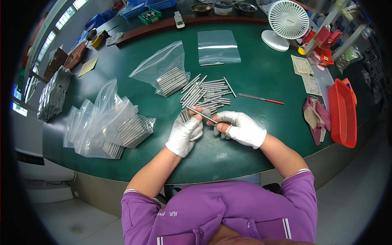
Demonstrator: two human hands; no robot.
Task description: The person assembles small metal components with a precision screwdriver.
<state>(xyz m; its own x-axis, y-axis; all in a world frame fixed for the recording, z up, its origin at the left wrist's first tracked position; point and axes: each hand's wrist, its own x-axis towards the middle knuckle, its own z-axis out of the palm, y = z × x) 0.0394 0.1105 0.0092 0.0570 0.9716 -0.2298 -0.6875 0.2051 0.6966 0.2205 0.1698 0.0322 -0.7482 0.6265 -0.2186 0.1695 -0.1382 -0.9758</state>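
Observation:
White gloves with bare fingertips cover both my hands. A slim metal rod (202,114) slants between them. My left hand (182,136) is closed around its upper-left part, with more rod ends (185,116) showing at its palm. At the lower-right end, my right hand (244,129) pinches the same rod between thumb and fingers. Just beyond my hands lies a loose pile of similar rods (213,87) on the green table (249,81). A thin file (261,99) with a red handle rests to the right of the pile.
Rod-filled clear bags (124,126) lie at the left, with another opened bag (158,67) behind the pile. A flat plastic bag (219,45) lies further back. A white fan (287,21), a crumpled cloth (315,117) and a red basket (342,114) occupy the right.

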